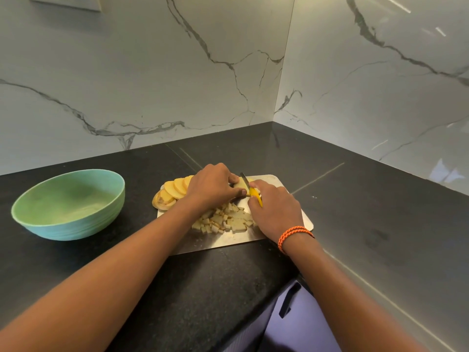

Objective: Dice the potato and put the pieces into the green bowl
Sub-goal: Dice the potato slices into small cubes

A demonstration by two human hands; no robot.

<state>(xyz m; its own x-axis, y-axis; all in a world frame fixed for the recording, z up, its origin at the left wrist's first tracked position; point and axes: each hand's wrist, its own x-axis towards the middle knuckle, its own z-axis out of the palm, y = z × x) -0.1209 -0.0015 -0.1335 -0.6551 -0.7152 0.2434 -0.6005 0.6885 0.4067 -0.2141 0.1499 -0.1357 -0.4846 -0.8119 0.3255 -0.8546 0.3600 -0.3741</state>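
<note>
On a metal cutting board (289,184) my left hand (215,185) pinches a stack of potato slices (240,185) between thumb and fingers. My right hand (275,207) grips a knife with a yellow handle (255,194), and its blade (244,179) is set into that stack. A row of round potato slices (175,189) leans along the board's left end. A heap of diced potato (225,221) lies on the board in front of my hands. The green bowl (68,204) stands to the left on the counter with nothing in it.
The black stone counter (368,212) runs into a corner with marble walls behind and to the right. A drawer front with a dark handle (289,299) sits below the counter's near edge. An orange cord bracelet (294,235) circles my right wrist.
</note>
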